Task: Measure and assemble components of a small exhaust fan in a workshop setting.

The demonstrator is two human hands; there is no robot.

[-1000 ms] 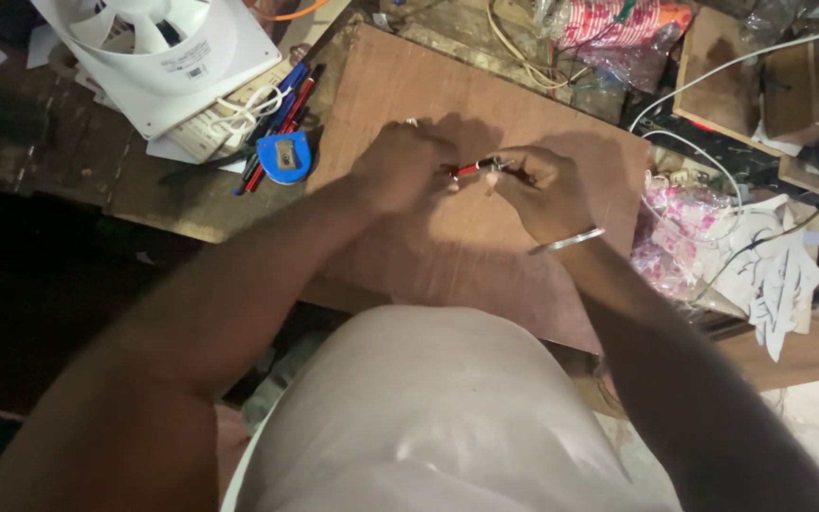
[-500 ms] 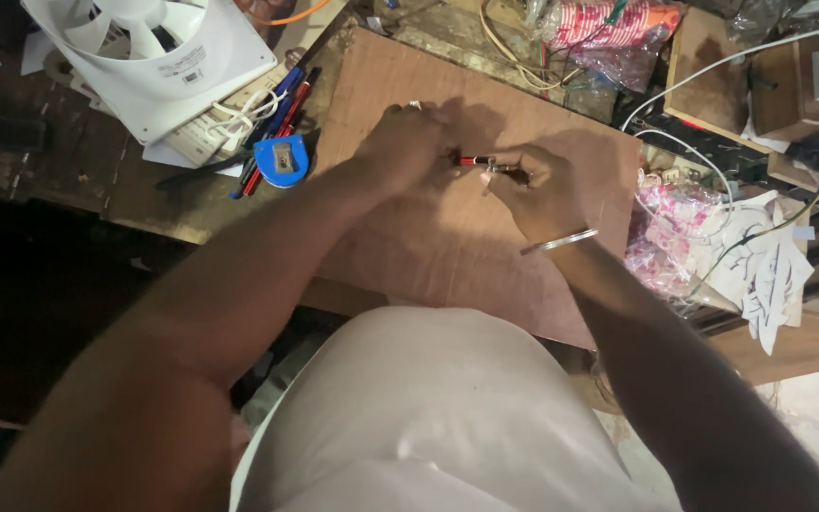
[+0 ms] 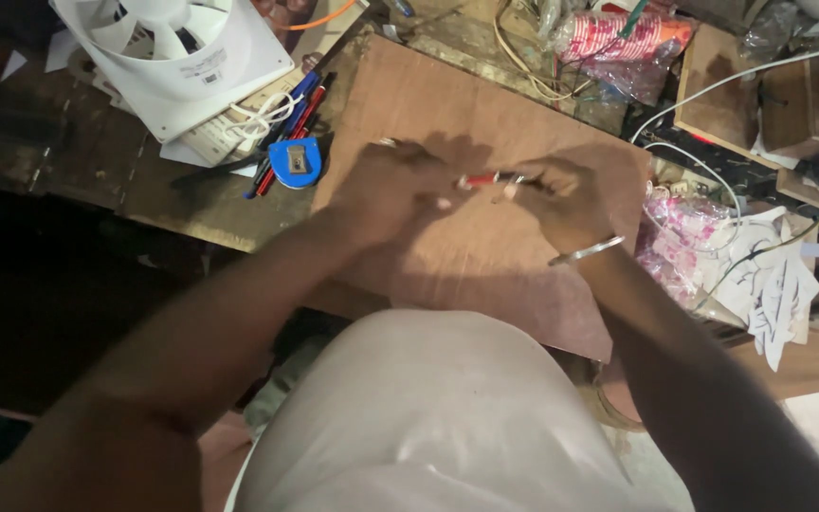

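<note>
A: Surface? 
B: Worn dark wooden desk (image 3: 97, 190), cluttered. A brown plywood board (image 3: 485, 256) lies on it, near edge hanging toward the person. Room beyond is too dark to tell.

A: Hands? 
B: Left hand (image 3: 395, 190) and right hand (image 3: 561, 199) meet over the middle of the board. Between them a small red tool (image 3: 478, 179), thin, with a metal tip on its right end. Left fingers are pinched together on the red end; right fingers are closed at the metal tip, exact grip hidden. Metal bangle (image 3: 588, 251) on the right wrist.

A: Change from a second ago? 
B: Little. The red tool sits a touch higher on the board and both hands have crept up with it; the grip looks the same.

A: Edges, free room? 
B: Left of the board: a blue tape measure (image 3: 295, 161) just beside its edge, pens (image 3: 286, 128) and a white fan (image 3: 177, 52) behind. Right edge: pink plastic bags (image 3: 680, 237), white cables (image 3: 713, 85), paper scraps (image 3: 779, 303). Far edge: a red striped packet (image 3: 618, 33). The bare board below the hands is the only open stretch.
</note>
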